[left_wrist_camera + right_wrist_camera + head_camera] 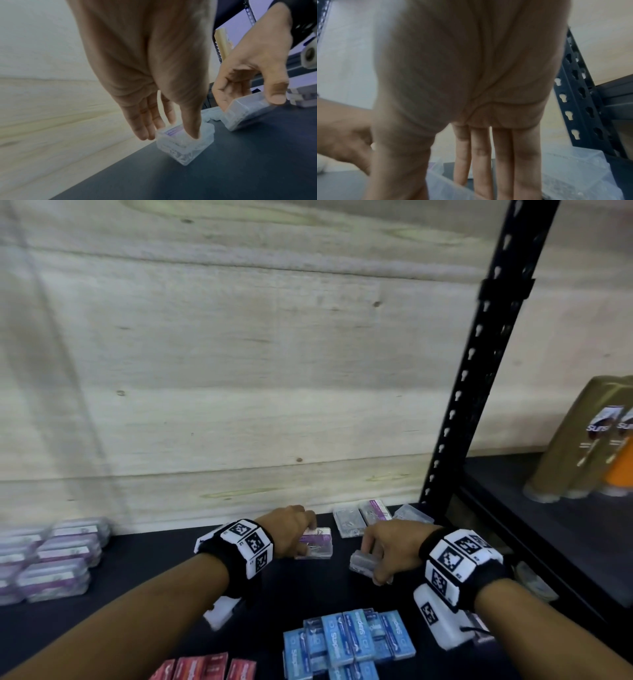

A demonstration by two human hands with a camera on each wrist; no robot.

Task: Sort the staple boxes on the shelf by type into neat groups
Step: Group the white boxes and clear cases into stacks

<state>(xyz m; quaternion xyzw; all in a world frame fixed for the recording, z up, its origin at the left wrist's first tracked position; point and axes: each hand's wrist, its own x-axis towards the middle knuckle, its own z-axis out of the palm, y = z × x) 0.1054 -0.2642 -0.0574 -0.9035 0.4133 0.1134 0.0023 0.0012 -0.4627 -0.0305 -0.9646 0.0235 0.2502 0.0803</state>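
My left hand (301,534) pinches a clear plastic staple box with a purple label (318,546) that lies on the dark shelf (137,570). Its thumb (191,121) presses the top, and its fingers (145,128) reach down the far side. To the right, my right hand (376,558) grips a second clear box (363,564), which is tilted with one end lifted off the shelf (247,112). The palm fills the right wrist view, where this box (441,185) shows only as a blur under straight fingers (486,169).
Several purple-labelled clear boxes (54,559) are stacked at far left. More clear boxes (363,517) lie at the back by the wooden wall. Blue staple boxes (346,642) and red ones (205,667) sit near the front edge. A black shelf post (479,354) rises at right, with gold bottles (592,440) beyond.
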